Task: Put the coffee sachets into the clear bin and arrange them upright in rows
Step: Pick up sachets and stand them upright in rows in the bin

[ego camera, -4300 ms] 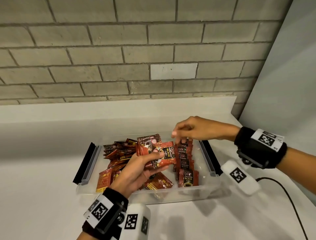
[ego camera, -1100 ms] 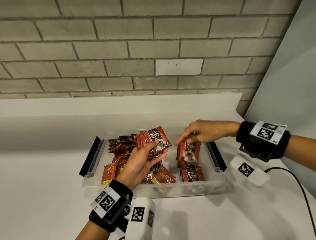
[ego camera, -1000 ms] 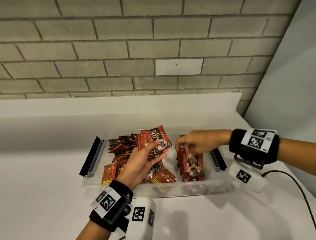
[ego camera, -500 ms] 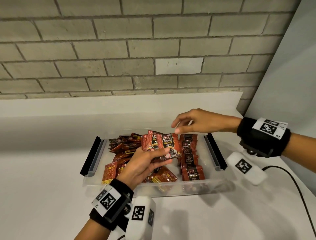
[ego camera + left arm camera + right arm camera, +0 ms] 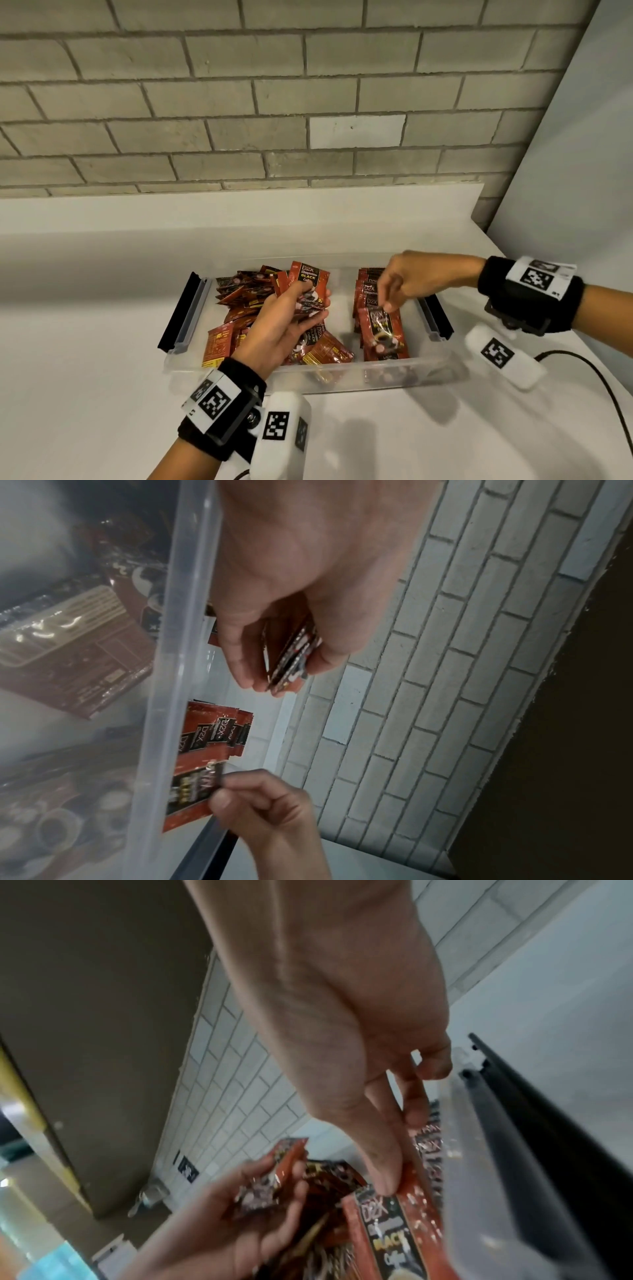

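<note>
Since half a sec ago the right hand [image 5: 412, 279] has come down from above the bin and now pinches the top edge of the front coffee sachet [image 5: 382, 334] in the R-side row, thumb & forefinger closed on it, other fingers curled. That sachet stands on its short edge, long axis up-down, leaning back a bit, printed face toward the near wall, "D2X" end up. Behind it the row of upright sachets [image 5: 368, 291] runs toward the far wall; approx 4–5 tops show, exact count can't tell as the hand covers some.

Left hand [image 5: 291, 329] hasn't shifted much: hovers over the middle of the clear bin [image 5: 394, 371], fingers & thumb curled round a small fanned stack of sachets [image 5: 306, 284]. Wrist view shows approx 3–4 edges in the stack; can't count for sure. Top one points up and slightly away, label facing the wearer.

Loose pile of sachets [image 5: 239, 298] fills the L half of the bin, lying flat & jumbled at all angles, well over ten. One orange-faced sachet [image 5: 219, 344] leans at the near L corner, and a couple more lie flat under the left hand.

Bin sits on a white counter [image 5: 85, 377] by a grey brick wall [image 5: 239, 102], w/ 2 black clip handles, one at each short end [image 5: 180, 311]. Black cable [image 5: 582, 370] trails off on the R.
</note>
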Demonstrator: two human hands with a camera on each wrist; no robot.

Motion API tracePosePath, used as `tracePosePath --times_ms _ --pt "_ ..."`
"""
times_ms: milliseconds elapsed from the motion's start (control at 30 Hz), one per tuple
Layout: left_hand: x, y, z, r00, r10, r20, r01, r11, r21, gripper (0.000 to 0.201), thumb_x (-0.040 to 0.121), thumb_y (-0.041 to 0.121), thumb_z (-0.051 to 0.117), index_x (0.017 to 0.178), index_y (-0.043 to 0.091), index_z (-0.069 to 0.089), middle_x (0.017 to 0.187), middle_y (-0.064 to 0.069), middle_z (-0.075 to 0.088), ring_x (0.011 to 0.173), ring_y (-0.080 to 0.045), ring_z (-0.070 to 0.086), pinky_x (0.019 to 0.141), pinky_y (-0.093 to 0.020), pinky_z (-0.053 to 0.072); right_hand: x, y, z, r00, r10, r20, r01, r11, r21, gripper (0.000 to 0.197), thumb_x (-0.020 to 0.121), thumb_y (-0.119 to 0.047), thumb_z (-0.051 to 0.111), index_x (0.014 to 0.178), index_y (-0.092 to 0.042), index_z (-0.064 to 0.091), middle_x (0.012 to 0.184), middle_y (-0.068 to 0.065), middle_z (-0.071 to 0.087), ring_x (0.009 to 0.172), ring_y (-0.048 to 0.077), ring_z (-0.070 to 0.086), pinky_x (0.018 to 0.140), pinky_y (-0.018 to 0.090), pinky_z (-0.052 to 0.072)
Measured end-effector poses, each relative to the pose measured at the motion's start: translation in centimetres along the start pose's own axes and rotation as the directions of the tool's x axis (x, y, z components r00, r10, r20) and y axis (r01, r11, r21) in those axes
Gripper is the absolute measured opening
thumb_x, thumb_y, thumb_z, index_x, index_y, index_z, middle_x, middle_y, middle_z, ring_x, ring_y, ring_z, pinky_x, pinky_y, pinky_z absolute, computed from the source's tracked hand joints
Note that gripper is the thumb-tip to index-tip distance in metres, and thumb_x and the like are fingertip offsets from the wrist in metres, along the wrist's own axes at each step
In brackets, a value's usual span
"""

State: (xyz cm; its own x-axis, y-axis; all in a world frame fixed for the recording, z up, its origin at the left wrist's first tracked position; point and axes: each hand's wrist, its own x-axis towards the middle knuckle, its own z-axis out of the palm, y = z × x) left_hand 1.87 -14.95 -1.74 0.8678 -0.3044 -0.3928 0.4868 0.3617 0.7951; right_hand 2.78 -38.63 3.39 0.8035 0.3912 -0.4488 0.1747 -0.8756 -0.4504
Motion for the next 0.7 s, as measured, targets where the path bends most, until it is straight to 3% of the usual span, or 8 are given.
tracePosePath --times_ms 100,200,267,367,467,533,633,700 --pt "-0.1 -0.1 0.1 1.000 0.020 -0.005 -0.019 0.997 0.072 0.023 0.090 0.012 0.060 0.107 -0.002 0.066 0.107 -0.016 0.072 0.106 -0.022 0.065 0.090 -0.035 0.053 0.0 0.0 1.5 0.999 -0.028 0.031 0.032 0.990 -0.135 0.015 0.086 -0.022 0.069 0.098 -0.016 0.074 0.094 -0.006 0.074 0.083 -0.003 0.065 0.086 0.014 0.047" --pt "-0.2 -0.2 0.2 1.000 0.013 0.004 -0.014 0.996 0.091 0.021 0.084 0.006 0.067 0.103 -0.004 0.067 0.106 -0.017 0.071 0.102 -0.023 0.066 0.086 -0.035 0.054 0.2 0.1 2.1 0.998 -0.064 0.002 0.063 0.973 -0.221 0.015 0.085 -0.023 0.070 0.097 -0.015 0.076 0.089 -0.009 0.073 0.071 -0.004 0.060 0.072 0.004 0.041" --pt "-0.3 -0.3 0.2 1.000 0.000 0.018 -0.002 0.994 0.107 0.026 0.078 0.003 0.071 0.102 -0.007 0.066 0.106 -0.019 0.071 0.101 -0.024 0.066 0.086 -0.035 0.054 0.3 0.2 2.3 0.997 -0.082 0.003 0.080 0.963 -0.259 0.015 0.083 -0.028 0.071 0.093 -0.018 0.077 0.080 -0.016 0.069 0.072 -0.001 0.058 0.073 0.008 0.037" --pt "-0.3 -0.3 0.2 0.999 -0.025 0.034 0.020 0.992 0.126 0.031 0.067 0.003 0.076 0.095 -0.004 0.065 0.103 -0.018 0.071 0.099 -0.026 0.068 0.087 -0.035 0.054 0.3 0.5 2.1 0.997 -0.079 0.024 0.083 0.958 -0.275 0.015 0.081 -0.031 0.072 0.090 -0.020 0.077 0.083 -0.012 0.072 0.080 0.005 0.062 0.082 0.019 0.043" --pt "-0.4 -0.3 0.2 0.999 -0.032 0.042 0.026 0.990 0.136 0.031 0.064 0.003 0.076 0.094 -0.001 0.066 0.099 -0.016 0.072 0.093 -0.023 0.070 0.083 -0.032 0.054 0.0 0.3 0.9 0.995 -0.084 -0.051 0.076 0.985 -0.154 0.017 0.085 -0.031 0.069 0.094 -0.018 0.075 0.088 -0.013 0.072 0.082 0.001 0.065 0.080 0.017 0.046" --pt "-0.4 -0.3 0.2 0.998 -0.027 0.049 0.020 0.990 0.140 0.037 0.064 0.003 0.076 0.099 -0.001 0.066 0.101 -0.017 0.072 0.096 -0.024 0.069 0.087 -0.033 0.054 -0.5 -0.5 -0.1 0.990 -0.064 -0.126 0.069 0.997 0.036 0.023 0.088 -0.039 0.062 0.096 -0.020 0.073 0.092 -0.011 0.073 0.086 -0.001 0.066 0.082 0.016 0.046" --pt "-0.6 -0.3 0.3 0.998 -0.029 0.059 0.021 0.991 0.130 0.049 0.064 0.003 0.075 0.110 -0.006 0.062 0.108 -0.021 0.070 0.103 -0.028 0.067 0.095 -0.036 0.051 -0.9 -1.9 -0.4 0.998 -0.050 -0.035 0.059 0.931 0.360 0.029 0.094 -0.045 0.049 0.099 -0.026 0.069 0.099 -0.008 0.073 0.082 -0.008 0.062 0.074 0.013 0.042" --pt "-0.7 -0.3 0.4 0.998 -0.024 0.062 0.016 0.992 0.125 0.049 0.064 0.004 0.075 0.110 -0.006 0.063 0.108 -0.020 0.070 0.102 -0.027 0.067 0.096 -0.036 0.050 -0.7 -2.3 -0.1 0.997 -0.076 -0.021 0.077 0.886 0.457 0.029 0.095 -0.045 0.047 0.100 -0.025 0.068 0.104 -0.003 0.072 0.081 -0.005 0.059 0.074 0.019 0.039"
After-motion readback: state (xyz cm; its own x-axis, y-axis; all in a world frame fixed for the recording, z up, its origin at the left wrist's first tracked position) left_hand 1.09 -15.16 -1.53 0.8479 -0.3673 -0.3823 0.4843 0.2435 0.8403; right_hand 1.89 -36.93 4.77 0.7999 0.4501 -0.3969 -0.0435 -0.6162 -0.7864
